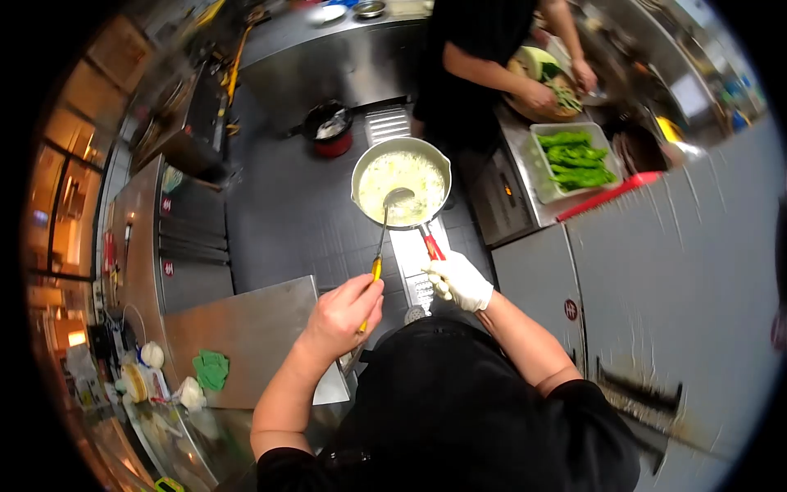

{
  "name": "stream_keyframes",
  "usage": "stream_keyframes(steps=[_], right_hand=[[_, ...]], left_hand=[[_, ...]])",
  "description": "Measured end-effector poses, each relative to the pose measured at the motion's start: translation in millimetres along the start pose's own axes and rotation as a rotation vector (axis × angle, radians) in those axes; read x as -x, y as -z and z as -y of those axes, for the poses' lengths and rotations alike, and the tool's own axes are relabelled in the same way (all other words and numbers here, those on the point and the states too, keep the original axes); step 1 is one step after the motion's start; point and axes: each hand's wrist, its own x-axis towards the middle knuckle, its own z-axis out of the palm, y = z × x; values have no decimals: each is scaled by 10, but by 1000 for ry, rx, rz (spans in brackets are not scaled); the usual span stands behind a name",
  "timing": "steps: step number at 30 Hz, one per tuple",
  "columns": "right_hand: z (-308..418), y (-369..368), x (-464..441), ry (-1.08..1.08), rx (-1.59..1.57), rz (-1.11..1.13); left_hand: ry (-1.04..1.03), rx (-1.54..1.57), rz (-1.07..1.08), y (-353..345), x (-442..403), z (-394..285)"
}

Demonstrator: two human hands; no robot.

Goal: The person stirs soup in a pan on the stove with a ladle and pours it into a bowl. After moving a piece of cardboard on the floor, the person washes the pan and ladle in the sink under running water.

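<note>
My right hand (461,281), in a white glove, is closed around the red handle of a saucepan (357,184) held out in front of me above the floor. Pale, frothy yellowish liquid (410,172) fills much of the pan. Bare and wrapped round a yellow handle, my left hand (348,307) holds a ladle (384,234). The ladle's bowl rests in the liquid near the middle of the pan; its underside is hidden.
At the upper right a co-worker's hands (541,94) work over a bowl of cut vegetables. Green peppers (578,156) lie in a plastic tub on the counter. A red bucket (332,143) stands on the floor ahead. A steel worktop (246,336) with a green cloth (211,370) is at my left.
</note>
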Motion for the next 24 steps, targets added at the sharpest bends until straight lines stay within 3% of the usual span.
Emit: stream_keyframes(steps=[9,13,16,20,24], right_hand=[[919,1,-1679,-105,162,296],[1536,-67,-2456,-126,292,397],[1836,-70,-3117,-164,280,464],[2308,-308,-3786,-232,307,468],[2601,-567,-4382,-328,369,535]], left_hand=[[520,25,-491,-131,-855,1522],[881,678,-951,-167,-1416,2352],[1019,857,-1028,58,-1657,2838],[1152,647,-1055,633,-1695,3258],[1095,528,-1212,676,-2072,3905]])
